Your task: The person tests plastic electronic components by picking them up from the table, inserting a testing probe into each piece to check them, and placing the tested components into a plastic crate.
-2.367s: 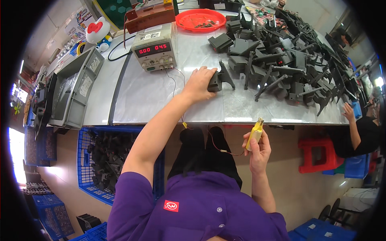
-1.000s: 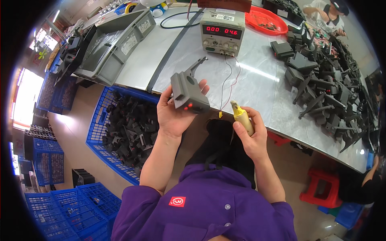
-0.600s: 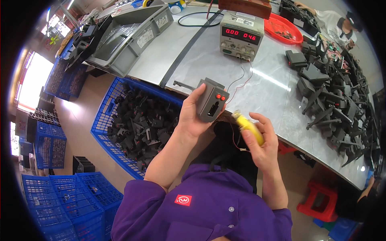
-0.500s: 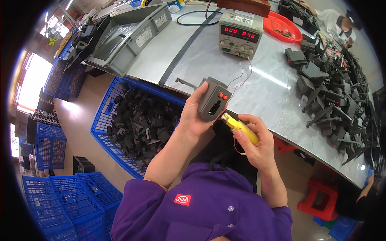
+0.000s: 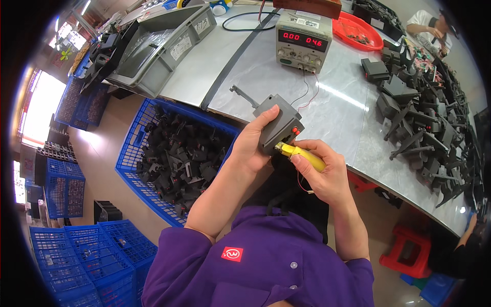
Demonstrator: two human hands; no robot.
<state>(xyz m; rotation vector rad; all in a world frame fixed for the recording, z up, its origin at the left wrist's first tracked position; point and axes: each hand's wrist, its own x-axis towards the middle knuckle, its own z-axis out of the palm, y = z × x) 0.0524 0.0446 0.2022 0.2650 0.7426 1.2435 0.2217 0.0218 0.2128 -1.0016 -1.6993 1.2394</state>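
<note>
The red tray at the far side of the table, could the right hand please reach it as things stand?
Probably not: the right hand grips a yellow probe at the near edge, and the red tray lies far across the table.

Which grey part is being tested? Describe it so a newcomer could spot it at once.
Start at the steel table and come to its near edge. The left hand holds a grey part above it. Unlike the parts piled at right, a yellow probe touches it.

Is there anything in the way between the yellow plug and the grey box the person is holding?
Nothing visible is in the way. The left hand holds the grey box, and the yellow plug in the right hand already meets its lower edge.
</note>
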